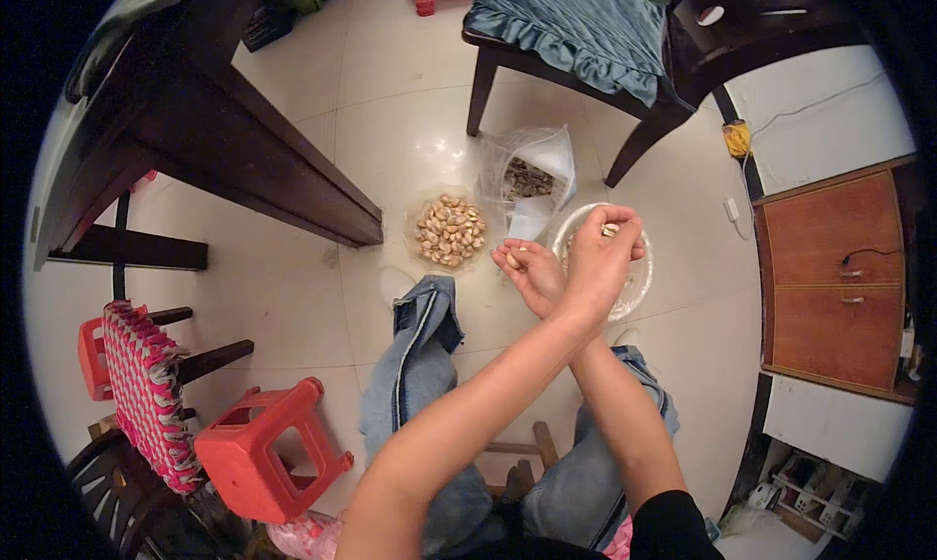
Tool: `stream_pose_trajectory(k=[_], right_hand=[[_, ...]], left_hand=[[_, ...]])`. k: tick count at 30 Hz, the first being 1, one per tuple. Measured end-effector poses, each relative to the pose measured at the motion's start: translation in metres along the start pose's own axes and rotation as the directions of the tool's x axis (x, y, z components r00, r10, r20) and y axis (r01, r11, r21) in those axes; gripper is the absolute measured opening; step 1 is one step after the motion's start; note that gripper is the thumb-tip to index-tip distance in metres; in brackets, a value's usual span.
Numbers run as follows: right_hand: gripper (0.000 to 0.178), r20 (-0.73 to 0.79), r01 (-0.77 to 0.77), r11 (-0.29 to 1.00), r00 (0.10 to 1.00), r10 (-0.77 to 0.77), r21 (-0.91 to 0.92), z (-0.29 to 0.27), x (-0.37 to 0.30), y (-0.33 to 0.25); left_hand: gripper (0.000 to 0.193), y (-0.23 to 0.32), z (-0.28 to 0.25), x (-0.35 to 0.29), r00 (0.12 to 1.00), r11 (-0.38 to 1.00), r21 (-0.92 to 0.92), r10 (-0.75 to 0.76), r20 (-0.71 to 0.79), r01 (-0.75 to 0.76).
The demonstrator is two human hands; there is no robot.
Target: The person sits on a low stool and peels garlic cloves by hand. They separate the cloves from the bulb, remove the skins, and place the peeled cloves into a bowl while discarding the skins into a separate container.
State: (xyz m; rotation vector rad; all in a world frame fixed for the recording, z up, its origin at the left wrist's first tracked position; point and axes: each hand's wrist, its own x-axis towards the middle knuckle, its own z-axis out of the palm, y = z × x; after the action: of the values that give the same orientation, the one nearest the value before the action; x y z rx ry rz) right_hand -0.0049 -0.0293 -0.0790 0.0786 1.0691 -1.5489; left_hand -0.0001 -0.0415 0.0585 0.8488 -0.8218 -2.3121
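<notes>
My forearms cross, the left one over the right. My left hand (603,253) is out to the right, closed around a few pale nuts (610,230) that look like pistachios, above a white round tub (639,285). Beside it, palm up, my right hand (537,275) has its fingers curled around a nut (515,258). Left of my hands, a clear bowl (414,258) on the floor is heaped with brown-shelled nuts (449,230). My hands hide most of the tub's inside.
Behind my hands stands an open clear plastic bag (496,160) with dark bits inside. A dark chair with a blue cushion (576,23) is at the back. Dark table legs (293,170) stand left, near a red plastic stool (264,453). Right is a brown cabinet (830,277).
</notes>
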Motion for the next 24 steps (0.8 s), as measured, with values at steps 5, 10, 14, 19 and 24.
stream_pose_trajectory(k=[5,10,14,19,24], right_hand=[[0.026,0.023,-0.046,0.997,0.999,0.045,0.068,0.022,0.035,0.016],[0.030,-0.126,-0.049,0.997,0.991,0.042,-0.060,0.051,0.028,0.007],[0.036,-0.042,0.038,0.996,0.998,-0.041,-0.079,0.031,0.027,-0.014],[0.038,0.245,0.138,0.989,0.959,-0.146,0.049,-0.001,0.006,-0.055],[0.032,-0.105,0.250,0.968,0.962,-0.251,-0.019,0.004,-0.055,-0.107]], left_hand=[[0.023,0.014,0.001,-0.004,1.000,1.000,-0.016,-0.016,-0.023,0.015],[0.026,0.026,-0.003,-0.004,0.999,1.000,-0.007,-0.014,-0.031,0.014],[0.031,0.024,0.000,0.002,1.000,0.997,-0.079,-0.010,-0.005,0.009],[0.042,0.020,0.003,0.005,0.998,0.978,-0.206,0.017,0.056,-0.006],[0.052,0.033,0.001,0.001,0.992,0.993,-0.116,-0.020,0.125,0.034]])
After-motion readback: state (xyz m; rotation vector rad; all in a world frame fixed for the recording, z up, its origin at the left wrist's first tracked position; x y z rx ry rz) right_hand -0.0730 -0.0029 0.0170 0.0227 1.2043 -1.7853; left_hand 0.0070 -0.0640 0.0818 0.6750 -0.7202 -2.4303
